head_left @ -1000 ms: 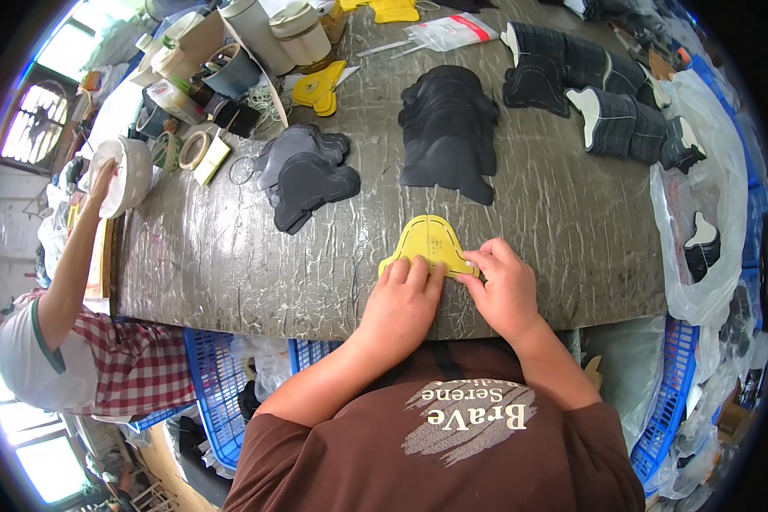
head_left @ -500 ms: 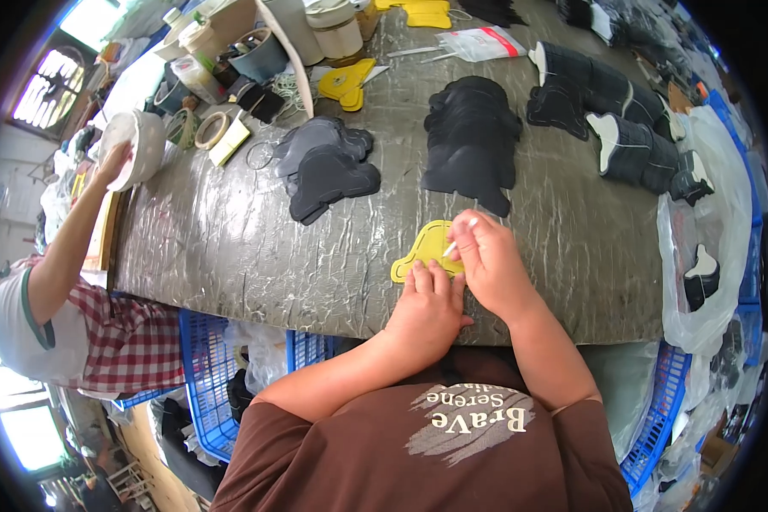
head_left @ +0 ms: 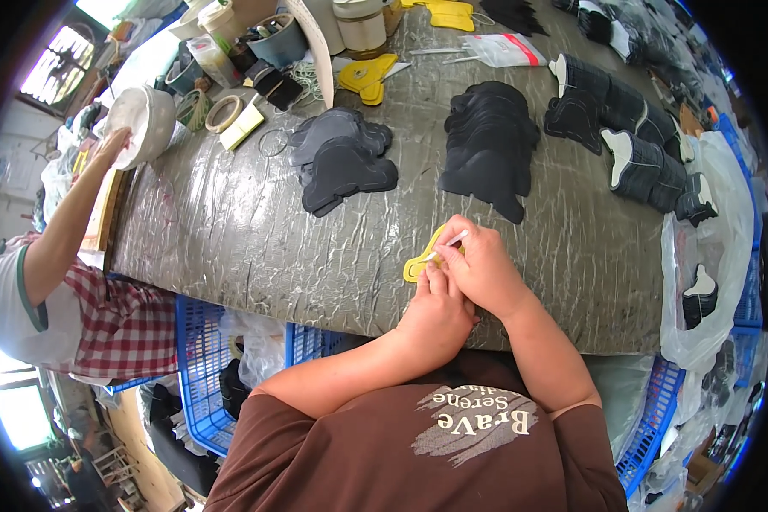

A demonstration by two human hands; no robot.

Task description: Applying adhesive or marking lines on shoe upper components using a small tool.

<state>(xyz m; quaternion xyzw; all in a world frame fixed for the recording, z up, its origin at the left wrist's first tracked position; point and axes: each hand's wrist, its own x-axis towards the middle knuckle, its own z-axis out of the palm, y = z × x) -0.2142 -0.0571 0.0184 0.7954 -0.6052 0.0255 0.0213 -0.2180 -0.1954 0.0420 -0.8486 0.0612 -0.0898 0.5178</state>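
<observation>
A yellow template (head_left: 416, 266) with slots cut along its edge lies on the table in front of me, partly covered by my hands. My left hand (head_left: 438, 311) rests its outstretched fingers on the template's near edge. In my right hand (head_left: 480, 266) a slim white pen (head_left: 450, 245) is pinched, slanting down to the template's left part. Whether a piece lies beneath the template is hidden. Just beyond my hands is an overlapping stack of black cut pieces (head_left: 489, 149). A smaller pile of black pieces (head_left: 347, 175) lies to its left.
Rolled black pieces with white edges (head_left: 653, 171) lie at right near a clear plastic bag (head_left: 712, 256). Tubs (head_left: 358, 24), a tape roll (head_left: 224, 113) and other yellow templates (head_left: 367, 77) stand or lie at far left. A co-worker's hand holds a white bowl (head_left: 149, 128). Blue crates (head_left: 198, 367) flank me.
The pen in my right hand has moved left along the template, and more of the template is now covered. My left hand stays on it. The whole view has shifted slightly.
</observation>
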